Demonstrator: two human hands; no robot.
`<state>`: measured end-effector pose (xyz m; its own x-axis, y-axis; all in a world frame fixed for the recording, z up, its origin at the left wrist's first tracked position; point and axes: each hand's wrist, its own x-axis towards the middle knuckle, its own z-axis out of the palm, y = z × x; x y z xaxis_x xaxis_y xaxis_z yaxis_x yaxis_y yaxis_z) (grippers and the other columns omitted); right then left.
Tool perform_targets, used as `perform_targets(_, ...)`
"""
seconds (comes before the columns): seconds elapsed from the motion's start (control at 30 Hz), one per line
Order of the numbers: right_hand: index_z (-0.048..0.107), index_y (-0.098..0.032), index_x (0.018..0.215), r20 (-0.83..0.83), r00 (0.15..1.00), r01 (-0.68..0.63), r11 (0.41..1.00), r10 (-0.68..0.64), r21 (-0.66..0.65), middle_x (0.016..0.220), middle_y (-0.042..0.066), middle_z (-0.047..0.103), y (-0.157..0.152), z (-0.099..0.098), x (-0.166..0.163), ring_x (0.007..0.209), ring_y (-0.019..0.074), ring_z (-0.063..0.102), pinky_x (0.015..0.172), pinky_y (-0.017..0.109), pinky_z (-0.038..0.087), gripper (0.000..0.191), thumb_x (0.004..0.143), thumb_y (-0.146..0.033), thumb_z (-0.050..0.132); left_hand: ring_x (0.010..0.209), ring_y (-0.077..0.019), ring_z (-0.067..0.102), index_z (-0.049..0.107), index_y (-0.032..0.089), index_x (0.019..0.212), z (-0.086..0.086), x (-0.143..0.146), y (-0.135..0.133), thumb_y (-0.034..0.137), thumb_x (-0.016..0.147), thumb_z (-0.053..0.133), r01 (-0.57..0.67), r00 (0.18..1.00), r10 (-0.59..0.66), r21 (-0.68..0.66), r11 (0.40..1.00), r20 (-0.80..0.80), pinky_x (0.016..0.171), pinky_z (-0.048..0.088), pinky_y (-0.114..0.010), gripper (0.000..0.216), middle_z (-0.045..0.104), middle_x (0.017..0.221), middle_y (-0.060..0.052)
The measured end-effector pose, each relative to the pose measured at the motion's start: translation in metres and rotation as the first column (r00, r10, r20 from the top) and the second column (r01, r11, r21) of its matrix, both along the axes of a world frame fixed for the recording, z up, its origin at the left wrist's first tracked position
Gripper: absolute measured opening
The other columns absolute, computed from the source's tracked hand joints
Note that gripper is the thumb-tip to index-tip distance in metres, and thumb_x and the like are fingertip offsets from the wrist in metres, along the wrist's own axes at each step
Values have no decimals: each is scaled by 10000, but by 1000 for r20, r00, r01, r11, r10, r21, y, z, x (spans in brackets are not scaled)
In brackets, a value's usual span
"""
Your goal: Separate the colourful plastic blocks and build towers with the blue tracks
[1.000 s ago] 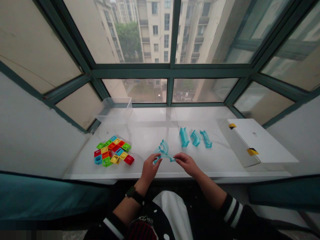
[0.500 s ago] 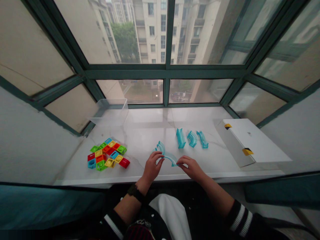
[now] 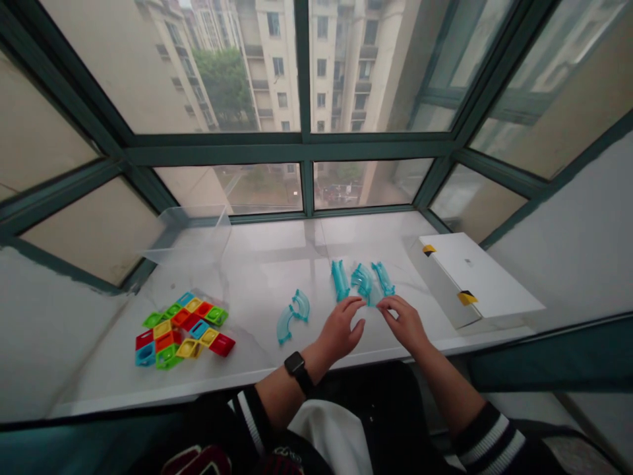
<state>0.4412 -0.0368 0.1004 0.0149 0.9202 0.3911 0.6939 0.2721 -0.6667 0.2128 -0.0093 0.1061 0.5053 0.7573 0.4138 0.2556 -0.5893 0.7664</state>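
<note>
Blue piece [image 3: 374, 296] has been carried right, to the near side of the blue row [image 3: 339, 281]; pinched by right hand [image 3: 404, 323], left hand [image 3: 340, 327] grip can't be told. Placement likely underway; steady lowering called for.

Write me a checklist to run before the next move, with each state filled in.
1. Left hand gripping a piece: cannot tell; its fingertips are near the pale blue piece.
2. Right hand gripping that piece: cannot tell; blurred at the fingertips.
3. Room around the curved blue piece: not ok; left fingertips are close below it.
4. Colored blocks clear of both hands: ok.
5. White box clear of both hands: ok.
</note>
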Motion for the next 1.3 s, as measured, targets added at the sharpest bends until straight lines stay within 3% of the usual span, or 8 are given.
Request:
perform_targets(0.17,735,-246,933,13,997,79,996,-79,28,958,84,734,14,-7,18,905,255,680,857,390,551,158,954,-274,581,1477,-300,457,468,202,1507,-23,41,12,189,899,652,69,997,-71,-62,996,-21,1241,407,-554,636,506,1542,-165)
perform_targets(0.27,734,-239,936,36,994,101,994,-102,32,956,79,733,26,-15,28,896,243,682,844,380,553,162,946,-253,573,1494,-305,437,449,224,1516,-36,55,23,201,890,659,85,996,-84,-165,983,11,1204,447,-564,661,477,1579,-153)
perform_targets(0.5,737,-220,946,78,988,133,991,-135,34,959,75,729,63,-39,35,883,229,686,845,370,548,182,925,-219,556,1421,-321,524,456,252,1513,-56,76,47,201,853,708,93,993,-45,-485,870,111,1089,544,-512,709,393,1651,-151)
perform_targets(0.73,733,-224,941,82,986,146,989,-146,-1,944,73,722,83,-57,25,847,221,674,830,353,538,189,912,-211,547,1425,-327,520,470,263,1504,-76,82,58,167,832,725,64,988,34,-590,805,152,1095,527,-511,725,301,1704,-146)
perform_targets(0.93,737,-221,934,104,979,180,983,-177,-19,942,81,722,86,-68,22,850,230,666,828,356,527,197,904,-208,543,1377,-302,557,503,256,1477,-79,81,60,151,833,715,28,994,46,-623,782,103,1071,543,-484,686,336,1684,-143)
perform_targets(1.1,741,-229,938,103,978,184,983,-181,-26,949,80,726,86,-72,21,856,232,670,839,358,529,192,914,-220,551,1296,-277,605,564,238,1409,-78,67,48,176,827,707,50,998,-22,-551,833,58,986,580,-423,602,437,1605,-148)
perform_targets(1.2,747,-223,949,95,980,176,984,-174,-18,963,84,725,85,-73,19,872,235,675,853,366,534,201,926,-229,547,1141,-225,676,620,224,1341,-76,47,40,208,850,668,88,996,-86,-503,860,27,845,595,-330,493,590,1451,-133)
perform_targets(1.3,750,-224,957,79,984,160,987,-159,-11,977,85,730,85,-74,17,897,240,678,875,377,536,213,937,-233,538,858,-165,695,696,211,1233,-75,17,32,254,882,637,74,980,-153,-478,876,-130,780,556,-295,359,755,1145,-72)
